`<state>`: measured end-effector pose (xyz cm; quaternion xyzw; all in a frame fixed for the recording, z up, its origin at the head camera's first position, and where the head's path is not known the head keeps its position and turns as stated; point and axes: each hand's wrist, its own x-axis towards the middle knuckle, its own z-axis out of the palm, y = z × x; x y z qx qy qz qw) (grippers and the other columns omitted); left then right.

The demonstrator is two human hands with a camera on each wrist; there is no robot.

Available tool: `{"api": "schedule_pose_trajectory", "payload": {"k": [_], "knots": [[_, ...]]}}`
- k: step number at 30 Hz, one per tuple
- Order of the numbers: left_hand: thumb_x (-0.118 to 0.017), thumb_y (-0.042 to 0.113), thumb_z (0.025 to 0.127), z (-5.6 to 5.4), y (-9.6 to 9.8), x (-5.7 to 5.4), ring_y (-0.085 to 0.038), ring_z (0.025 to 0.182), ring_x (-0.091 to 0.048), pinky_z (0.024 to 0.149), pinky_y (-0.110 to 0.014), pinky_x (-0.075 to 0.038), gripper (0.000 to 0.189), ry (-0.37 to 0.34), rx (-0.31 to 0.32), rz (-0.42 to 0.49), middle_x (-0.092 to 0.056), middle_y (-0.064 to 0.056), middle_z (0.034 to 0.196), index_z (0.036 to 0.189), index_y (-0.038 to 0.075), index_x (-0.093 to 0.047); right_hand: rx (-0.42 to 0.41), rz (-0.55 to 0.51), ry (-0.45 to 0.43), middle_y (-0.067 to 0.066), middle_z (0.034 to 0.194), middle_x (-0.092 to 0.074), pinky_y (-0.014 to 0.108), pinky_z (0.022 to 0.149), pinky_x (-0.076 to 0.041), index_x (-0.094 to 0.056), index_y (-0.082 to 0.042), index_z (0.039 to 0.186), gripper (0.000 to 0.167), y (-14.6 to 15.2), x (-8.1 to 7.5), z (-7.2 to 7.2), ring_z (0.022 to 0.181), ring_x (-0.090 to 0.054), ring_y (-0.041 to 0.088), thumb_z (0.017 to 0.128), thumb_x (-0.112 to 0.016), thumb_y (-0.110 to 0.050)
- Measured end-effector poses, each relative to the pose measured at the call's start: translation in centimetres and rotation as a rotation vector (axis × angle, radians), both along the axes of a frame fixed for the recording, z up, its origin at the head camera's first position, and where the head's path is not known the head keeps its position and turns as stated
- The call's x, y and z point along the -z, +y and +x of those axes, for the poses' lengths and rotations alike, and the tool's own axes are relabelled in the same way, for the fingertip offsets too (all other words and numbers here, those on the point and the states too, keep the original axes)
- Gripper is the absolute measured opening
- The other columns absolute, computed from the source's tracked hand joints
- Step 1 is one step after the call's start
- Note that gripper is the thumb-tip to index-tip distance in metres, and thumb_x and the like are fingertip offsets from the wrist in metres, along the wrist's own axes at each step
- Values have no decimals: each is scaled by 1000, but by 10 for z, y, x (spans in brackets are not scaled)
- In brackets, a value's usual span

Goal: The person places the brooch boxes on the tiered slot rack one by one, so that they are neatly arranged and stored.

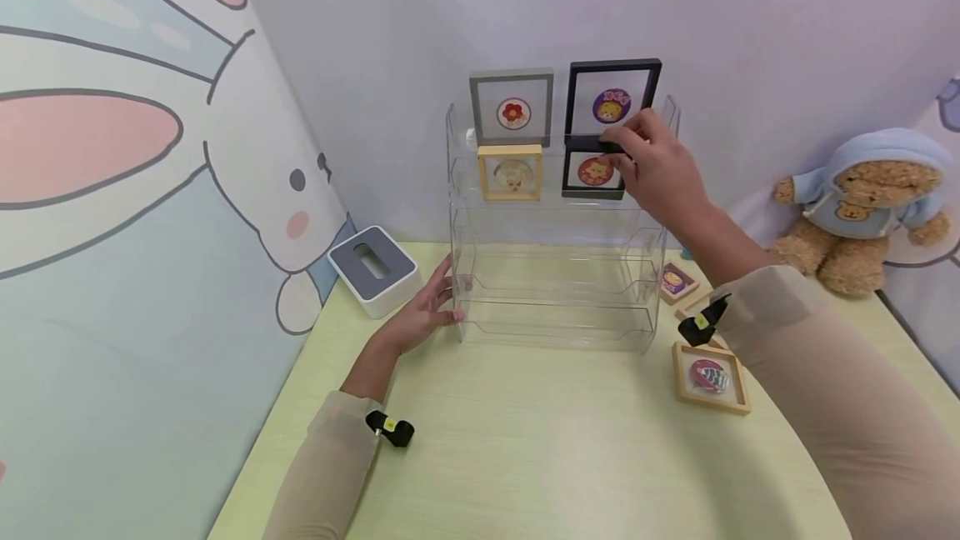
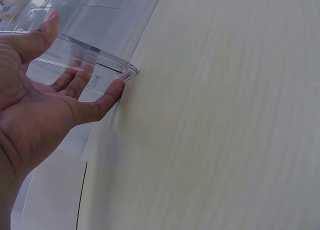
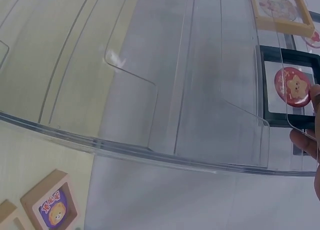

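A clear acrylic tiered rack [image 1: 555, 315] stands on the table against the wall. My left hand [image 1: 420, 315] rests at its lower left side, fingers spread and fingertips at the side panel's edge. My right hand [image 1: 660, 169] pinches a small black frame [image 1: 567, 173] by its right part; this frame sits on an upper tier and holds a red badge with a star face [image 3: 292, 86]. Left of it stands a light wood frame [image 1: 483, 175] with a pale badge. On the top tier behind are a grey frame [image 1: 550, 107] with a red flower badge and a larger black frame [image 1: 573, 102] with a purple bear badge.
Several wood frames lie right of the rack, among them one with a pink badge [image 1: 709, 377] and a small one with a purple badge [image 1: 674, 280]. A teddy bear [image 1: 855, 207] sits at the far right. A white box with a grey top [image 1: 375, 273] stands left.
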<state>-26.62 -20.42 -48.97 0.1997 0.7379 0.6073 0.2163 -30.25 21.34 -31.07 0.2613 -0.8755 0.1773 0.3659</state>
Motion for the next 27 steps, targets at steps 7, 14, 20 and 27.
{"api": "schedule_pose_trajectory", "payload": {"k": [7, 14, 20, 27], "knots": [[-71, 3, 104, 0, 0, -1, -41, 173, -16, 134, -67, -26, 113, -4, 0, -2, -24, -17, 181, 177, 45, 5, -6, -6, 45, 26, 119, -66, 55, 86, -49, -74, 0, 128, 23, -1, 0, -3, 106, -51, 44, 105, -71, 0], [-70, 1, 103, 0, 0, -1, -40, 173, -15, 134, -68, -26, 114, -6, -5, 3, -22, -16, 182, 177, 45, 4, -4, -23, 34, 24, 121, -68, 52, 86, -46, -74, 0, 127, 23, -2, 1, -4, 108, -51, 43, 105, -73, -3], [-70, 1, 104, 1, 0, -2, -42, 173, -16, 133, -68, -26, 113, -3, 0, 3, -22, -17, 181, 177, 46, 5, -33, -11, 40, 25, 126, -68, 57, 101, -48, -74, 0, 131, 30, 4, 0, -3, 113, -53, 44, 101, -78, -2], [-69, 1, 104, 1, 0, -2, -42, 173, -14, 134, -68, -25, 113, -12, 6, 13, -21, -18, 182, 177, 43, 6, -7, -11, 89, 23, 129, -66, 51, 93, -49, -75, -3, 134, 41, 18, -6, 16, 119, -52, 43, 96, -86, -15]]}}
